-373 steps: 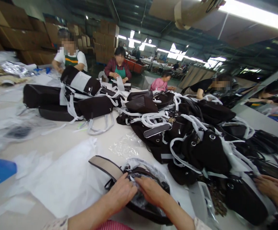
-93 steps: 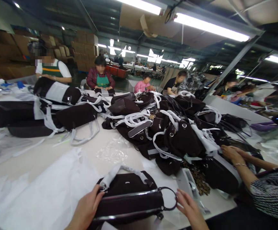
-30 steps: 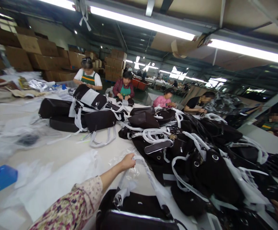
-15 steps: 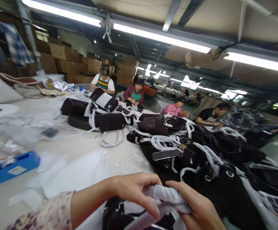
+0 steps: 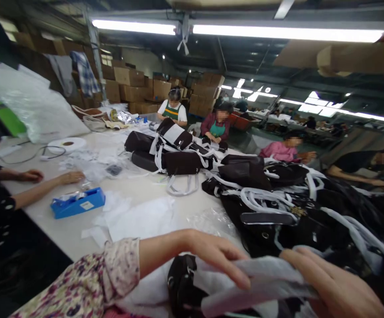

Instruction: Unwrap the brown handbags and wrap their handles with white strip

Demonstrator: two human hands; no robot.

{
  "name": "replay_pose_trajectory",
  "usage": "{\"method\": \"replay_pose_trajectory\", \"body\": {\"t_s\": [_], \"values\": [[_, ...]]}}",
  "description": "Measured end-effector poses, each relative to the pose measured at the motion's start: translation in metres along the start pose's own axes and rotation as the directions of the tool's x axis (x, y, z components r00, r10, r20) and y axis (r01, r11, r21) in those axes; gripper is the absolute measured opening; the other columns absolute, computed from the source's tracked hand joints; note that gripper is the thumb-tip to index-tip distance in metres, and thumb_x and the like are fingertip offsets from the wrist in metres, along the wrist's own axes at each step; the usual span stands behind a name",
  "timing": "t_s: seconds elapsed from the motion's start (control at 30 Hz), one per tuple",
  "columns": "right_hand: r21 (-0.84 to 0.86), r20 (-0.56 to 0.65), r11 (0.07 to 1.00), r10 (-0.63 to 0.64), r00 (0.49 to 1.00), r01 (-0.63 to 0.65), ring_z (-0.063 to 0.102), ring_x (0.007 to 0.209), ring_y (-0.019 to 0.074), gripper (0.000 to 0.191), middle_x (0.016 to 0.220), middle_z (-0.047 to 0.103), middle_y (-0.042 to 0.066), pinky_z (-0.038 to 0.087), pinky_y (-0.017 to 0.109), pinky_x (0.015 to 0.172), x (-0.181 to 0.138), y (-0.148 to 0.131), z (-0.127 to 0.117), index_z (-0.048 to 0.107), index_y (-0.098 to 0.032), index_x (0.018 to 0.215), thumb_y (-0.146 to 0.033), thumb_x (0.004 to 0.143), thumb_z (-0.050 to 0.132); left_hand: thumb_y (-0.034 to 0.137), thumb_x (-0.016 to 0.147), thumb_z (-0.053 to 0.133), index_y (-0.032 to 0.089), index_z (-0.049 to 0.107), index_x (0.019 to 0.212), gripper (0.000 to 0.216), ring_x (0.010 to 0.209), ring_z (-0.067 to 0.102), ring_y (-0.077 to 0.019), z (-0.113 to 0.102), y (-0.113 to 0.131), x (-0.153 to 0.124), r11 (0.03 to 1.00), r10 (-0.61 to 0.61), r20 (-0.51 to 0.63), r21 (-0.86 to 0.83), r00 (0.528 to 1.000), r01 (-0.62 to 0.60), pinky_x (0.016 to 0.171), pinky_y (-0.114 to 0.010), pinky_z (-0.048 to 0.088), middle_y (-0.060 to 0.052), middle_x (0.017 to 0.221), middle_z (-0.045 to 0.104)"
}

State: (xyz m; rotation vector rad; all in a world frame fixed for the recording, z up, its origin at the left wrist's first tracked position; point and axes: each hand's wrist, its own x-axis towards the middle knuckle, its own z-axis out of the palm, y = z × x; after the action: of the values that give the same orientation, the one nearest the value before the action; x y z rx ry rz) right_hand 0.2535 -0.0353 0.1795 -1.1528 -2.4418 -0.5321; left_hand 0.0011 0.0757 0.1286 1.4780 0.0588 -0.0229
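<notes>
A dark handbag (image 5: 181,279) lies at the bottom centre, its upper side partly covered by white wrapping. Above it, a strap wrapped in thin white sheet (image 5: 264,287) runs in a loop between my hands. My left hand (image 5: 216,256) pinches the left part of this strap between thumb and fingers. On the other side, my right hand (image 5: 334,280) grips the right end of the wrapped strap, its fingertips partly hidden and slightly blurred. The lower edge of the picture cuts off the bag.
Several dark bags with white-wrapped straps (image 5: 268,198) are heaped on the right and at the back. A blue tape dispenser (image 5: 79,203) and white sheets (image 5: 145,218) lie on the left. Beside the dispenser are a co-worker's hands (image 5: 69,177). Other people sit across the table.
My hands have moved apart, the right one going right, and the strap loop is stretched longer between them. The view has turned left, bringing in a co-worker's arms.
</notes>
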Motion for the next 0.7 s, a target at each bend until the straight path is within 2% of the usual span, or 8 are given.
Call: {"method": "replay_pose_trajectory", "body": {"t_s": [0.07, 0.13, 0.27, 0.4, 0.5, 0.57, 0.63, 0.7], "values": [[0.019, 0.049, 0.998, 0.061, 0.997, -0.062, 0.072, 0.075, 0.0204, 0.052, 0.095, 0.072, 0.009, 0.054, 0.025, 0.059, 0.027, -0.004, -0.010, 0.061, -0.020, 0.107, -0.005, 0.062, 0.041, 0.057, 0.074, 0.069, 0.014, 0.067, 0.092, 0.047, 0.085, 0.062, -0.0209, -0.007, 0.025, 0.006, 0.994, 0.034, -0.002, -0.105, 0.999, -0.034, 0.079, -0.031, 0.050, -0.001, 0.087, 0.064], [0.070, 0.101, 0.993, 0.083, 0.991, -0.091, 0.068, 0.063, 0.0167, 0.047, 0.081, 0.068, 0.004, 0.050, 0.022, 0.053, 0.048, -0.007, -0.016, 0.059, -0.021, 0.100, -0.002, 0.062, 0.039, 0.061, 0.082, 0.056, 0.011, 0.069, 0.090, 0.052, 0.090, 0.063, -0.0251, -0.012, 0.045, 0.014, 0.981, 0.029, 0.083, -0.192, 0.996, -0.013, 0.080, -0.036, 0.051, -0.006, 0.087, 0.065], [0.141, 0.122, 0.977, 0.145, 0.982, -0.162, 0.065, 0.062, 0.0141, 0.038, 0.077, 0.063, 0.000, 0.048, 0.020, 0.053, 0.053, -0.010, -0.022, 0.057, -0.023, 0.096, -0.002, 0.069, 0.038, 0.060, 0.083, 0.058, 0.011, 0.069, 0.089, 0.050, 0.080, 0.063, -0.0239, -0.008, 0.054, 0.029, 0.953, 0.051, 0.216, -0.302, 0.975, 0.017, 0.071, -0.035, 0.052, -0.005, 0.077, 0.063], [0.191, 0.178, 0.937, 0.261, 0.949, -0.293, 0.066, 0.065, 0.0137, 0.032, 0.077, 0.064, -0.001, 0.050, 0.020, 0.056, 0.037, -0.008, -0.017, 0.056, -0.024, 0.093, -0.005, 0.073, 0.040, 0.059, 0.072, 0.074, 0.014, 0.066, 0.082, 0.047, 0.057, 0.050, -0.0129, 0.001, 0.043, 0.040, 0.913, 0.052, 0.106, -0.407, 0.993, -0.004, 0.060, -0.026, 0.047, 0.003, 0.058, 0.050], [0.167, 0.229, 0.918, 0.319, 0.920, -0.360, 0.069, 0.074, 0.0154, 0.033, 0.088, 0.068, 0.001, 0.054, 0.022, 0.062, 0.027, -0.010, -0.016, 0.056, -0.024, 0.104, -0.008, 0.078, 0.043, 0.059, 0.068, 0.079, 0.015, 0.061, 0.076, 0.048, 0.050, 0.043, -0.0097, 0.007, 0.043, 0.043, 0.909, -0.004, 0.042, -0.416, 0.999, 0.021, 0.056, -0.024, 0.042, 0.006, 0.052, 0.044], [0.062, 0.134, 0.934, 0.342, 0.930, -0.353, 0.070, 0.091, 0.0228, 0.033, 0.106, 0.069, 0.009, 0.058, 0.030, 0.071, 0.021, -0.019, -0.025, 0.054, -0.021, 0.118, -0.020, 0.086, 0.048, 0.060, 0.067, 0.079, 0.015, 0.060, 0.075, 0.049, 0.050, 0.042, -0.0093, 0.009, 0.049, 0.042, 0.919, -0.011, 0.053, -0.393, 0.999, 0.031, 0.056, -0.024, 0.040, 0.007, 0.051, 0.043], [-0.088, -0.078, 0.934, 0.339, 0.937, -0.345, 0.067, 0.104, 0.0306, 0.041, 0.119, 0.065, 0.016, 0.057, 0.040, 0.081, 0.011, -0.035, -0.036, 0.053, -0.019, 0.126, -0.031, 0.087, 0.058, 0.058, 0.070, 0.078, 0.015, 0.059, 0.073, 0.047, 0.050, 0.041, -0.0087, 0.008, 0.057, 0.039, 0.925, 0.001, 0.028, -0.380, 1.000, 0.010, 0.056, -0.024, 0.038, 0.007, 0.051, 0.043], [-0.154, -0.221, 0.936, 0.279, 0.934, -0.316, 0.069, 0.097, 0.0281, 0.037, 0.112, 0.069, 0.012, 0.056, 0.037, 0.082, -0.003, -0.057, -0.039, 0.058, -0.023, 0.120, -0.028, 0.083, 0.067, 0.053, 0.074, 0.076, 0.016, 0.057, 0.071, 0.042, 0.049, 0.039, -0.0083, 0.006, 0.064, 0.034, 0.928, -0.006, -0.032, -0.374, 0.999, -0.007, 0.055, -0.024, 0.036, 0.007, 0.051, 0.043]]}}
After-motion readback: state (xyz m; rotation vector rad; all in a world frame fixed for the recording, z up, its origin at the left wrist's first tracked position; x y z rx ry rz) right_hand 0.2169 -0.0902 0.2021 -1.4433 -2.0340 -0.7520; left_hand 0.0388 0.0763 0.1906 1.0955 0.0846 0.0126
